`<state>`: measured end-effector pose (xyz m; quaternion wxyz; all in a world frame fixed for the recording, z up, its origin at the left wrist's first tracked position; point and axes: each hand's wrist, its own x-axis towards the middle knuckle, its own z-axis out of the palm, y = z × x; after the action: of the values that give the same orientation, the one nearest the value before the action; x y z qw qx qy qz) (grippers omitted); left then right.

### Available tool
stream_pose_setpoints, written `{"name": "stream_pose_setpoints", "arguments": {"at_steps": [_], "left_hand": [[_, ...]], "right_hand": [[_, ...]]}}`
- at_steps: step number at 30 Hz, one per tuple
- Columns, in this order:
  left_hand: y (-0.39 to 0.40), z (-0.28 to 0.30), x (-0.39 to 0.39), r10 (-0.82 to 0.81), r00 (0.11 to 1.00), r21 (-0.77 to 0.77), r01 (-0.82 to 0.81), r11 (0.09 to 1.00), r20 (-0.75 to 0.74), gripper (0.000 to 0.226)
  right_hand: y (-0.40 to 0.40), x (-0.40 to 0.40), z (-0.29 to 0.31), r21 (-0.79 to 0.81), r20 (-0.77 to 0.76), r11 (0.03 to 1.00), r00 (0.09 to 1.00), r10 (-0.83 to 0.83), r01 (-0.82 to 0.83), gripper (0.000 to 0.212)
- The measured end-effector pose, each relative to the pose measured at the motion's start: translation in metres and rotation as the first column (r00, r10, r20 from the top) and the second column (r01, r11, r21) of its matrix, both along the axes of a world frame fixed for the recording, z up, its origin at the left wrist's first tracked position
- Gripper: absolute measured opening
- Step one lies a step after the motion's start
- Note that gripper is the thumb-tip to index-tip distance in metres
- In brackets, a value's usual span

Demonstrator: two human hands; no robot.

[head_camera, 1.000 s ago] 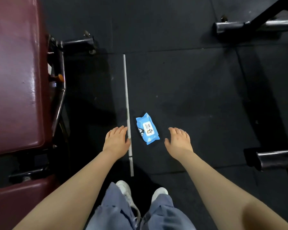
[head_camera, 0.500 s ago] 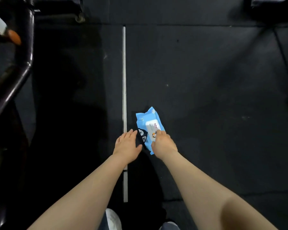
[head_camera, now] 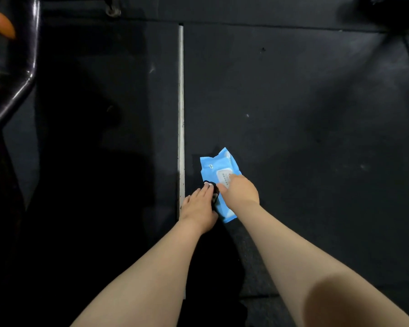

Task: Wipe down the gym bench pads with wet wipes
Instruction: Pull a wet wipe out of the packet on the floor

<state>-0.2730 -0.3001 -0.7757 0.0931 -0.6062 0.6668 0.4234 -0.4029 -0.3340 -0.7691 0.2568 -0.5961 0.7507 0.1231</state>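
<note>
Crouching over the floor [head_camera: 293,114], the person works at the blue wet wipes pack [head_camera: 220,172] lying just beside a pale floor strip [head_camera: 181,102]. The left hand [head_camera: 200,208] presses flat fingers on the pack's near end; the right hand [head_camera: 240,192] seems to pinch the flap label, though the grip is partly hidden. Steadying the pack while peeling slowly should help. A black bench frame [head_camera: 21,74] stands well apart at left; no pads show.

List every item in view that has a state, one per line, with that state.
wet wipes pack: lying flat on the floor mat, flap apparently shut.
left hand: fingers straight, touching the pack's near left edge.
right hand: over the pack's flap, grip hidden.
bench frame: standing at far left.
</note>
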Motion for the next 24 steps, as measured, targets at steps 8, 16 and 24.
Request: {"name": "stream_pose_setpoints", "arguments": {"at_steps": [8,16,24], "left_hand": [[0.005,0.000,0.011,0.032,0.987,0.038,-0.026,0.999,-0.155,0.081],[0.006,-0.001,-0.002,0.076,0.985,-0.100,-0.092,0.991,-0.155,0.074],[-0.001,-0.002,-0.008,0.024,0.995,-0.097,-0.033,0.995,-0.098,0.076]], "right_hand": [[-0.005,-0.013,0.009,-0.016,0.096,0.997,0.992,0.079,-0.078,0.037],[-0.008,-0.059,-0.001,-0.090,0.363,0.824,0.789,-0.496,0.560,0.031],[-0.003,-0.045,0.001,-0.039,0.342,0.936,0.885,-0.316,0.350,0.036]]}}
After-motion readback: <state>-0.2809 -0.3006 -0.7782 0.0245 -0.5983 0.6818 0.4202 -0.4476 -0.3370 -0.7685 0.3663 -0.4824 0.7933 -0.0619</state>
